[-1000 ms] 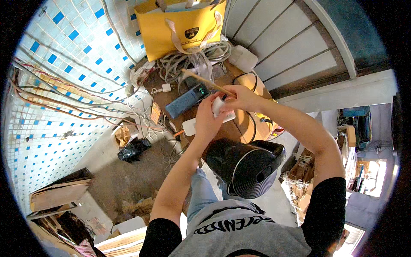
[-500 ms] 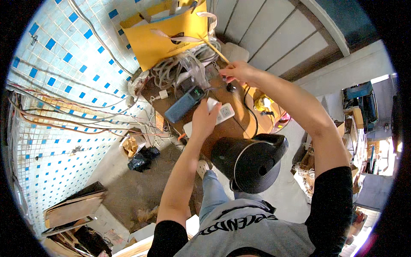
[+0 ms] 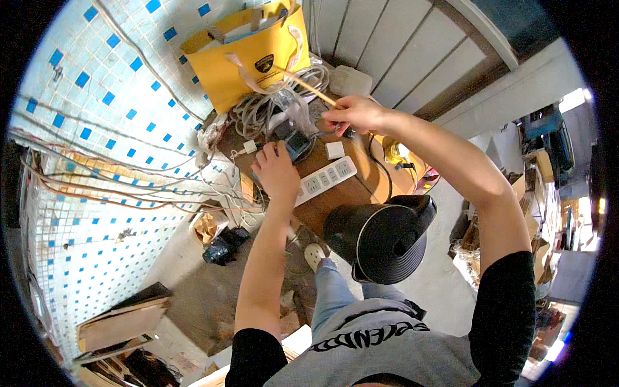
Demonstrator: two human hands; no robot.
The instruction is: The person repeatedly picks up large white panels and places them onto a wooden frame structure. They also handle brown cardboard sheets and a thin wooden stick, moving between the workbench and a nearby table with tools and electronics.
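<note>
Left hand (image 3: 277, 174) now over blue device (image 3: 297, 146) (half hidden, grip unclear), right hand (image 3: 358, 115) tight on stick (image 3: 311, 88)

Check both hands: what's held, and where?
Right hand: thin yellowish stick, gripped at its near end. Left hand: over the blue device; whether it grips can't be told.

Bright in the middle, with warm yellow light on the right part of the table (image 3: 367, 178). Dim on the floor (image 3: 205, 303), lower left. Too bright, almost white, in spots along the right edge. Light and pale on the tiled wall (image 3: 129, 138) at left. Black and speckly in the corners. Bendy and stretched near the round rim. Pretty clear in the middle, fuzzier at the sides.
</note>
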